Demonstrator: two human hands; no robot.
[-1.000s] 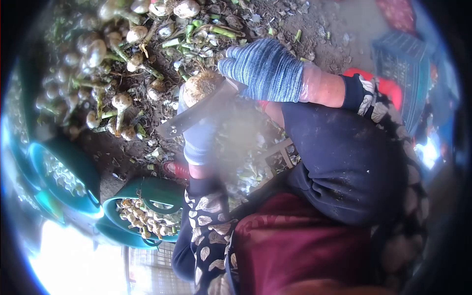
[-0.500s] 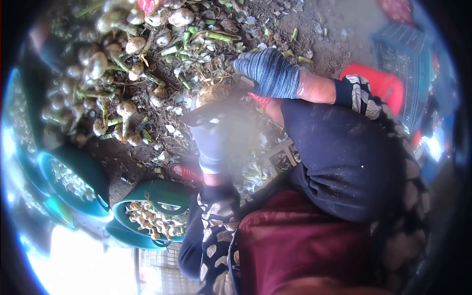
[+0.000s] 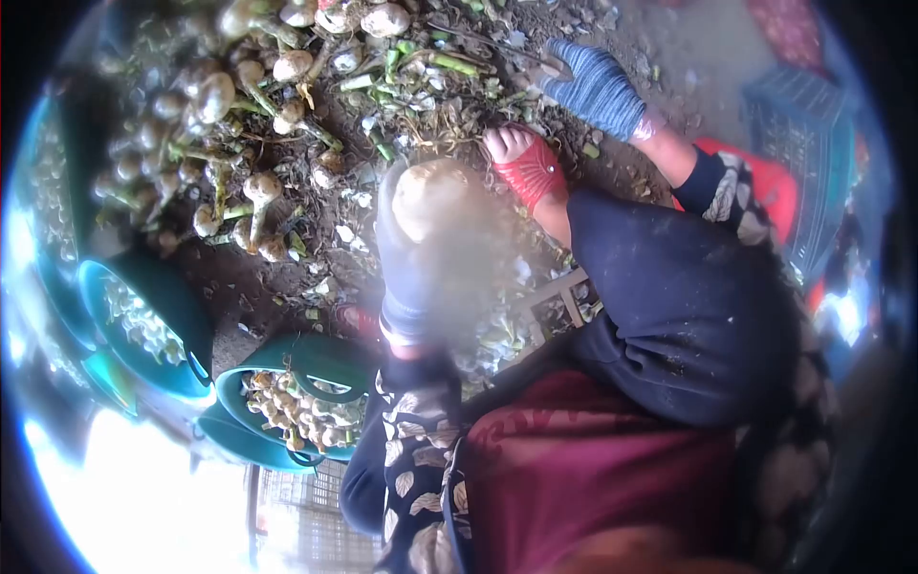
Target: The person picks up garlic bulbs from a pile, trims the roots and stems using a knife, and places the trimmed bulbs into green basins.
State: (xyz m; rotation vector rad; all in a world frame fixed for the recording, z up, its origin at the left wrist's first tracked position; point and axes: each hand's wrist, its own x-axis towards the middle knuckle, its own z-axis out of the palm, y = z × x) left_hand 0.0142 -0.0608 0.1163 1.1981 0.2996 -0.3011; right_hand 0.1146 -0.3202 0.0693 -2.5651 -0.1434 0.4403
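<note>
My left hand (image 3: 404, 273), in a pale grey glove, is closed around a garlic bulb (image 3: 430, 196). A blurry smear on the lens veils part of the hand and bulb. My right hand (image 3: 595, 91), in a blue striped glove, grips a knife at the upper right. Its thin dark blade (image 3: 497, 46) points up and left, apart from the bulb. Garlic bulbs with green stalks (image 3: 260, 191) lie heaped on the ground left of my hands. Trimmed stalks and peelings (image 3: 445, 62) are strewn beneath the blade.
A green tub (image 3: 229, 383) of trimmed garlic stands at lower left, and another tub (image 3: 91, 277) sits farther left. My foot in a red sandal (image 3: 531, 172) is between my hands. At right are a red container (image 3: 779, 187) and a teal crate (image 3: 803, 124).
My right hand has moved up and right with the knife, away from the bulb. My left hand has turned and risen slightly, so the pale bulb now shows clearly.
</note>
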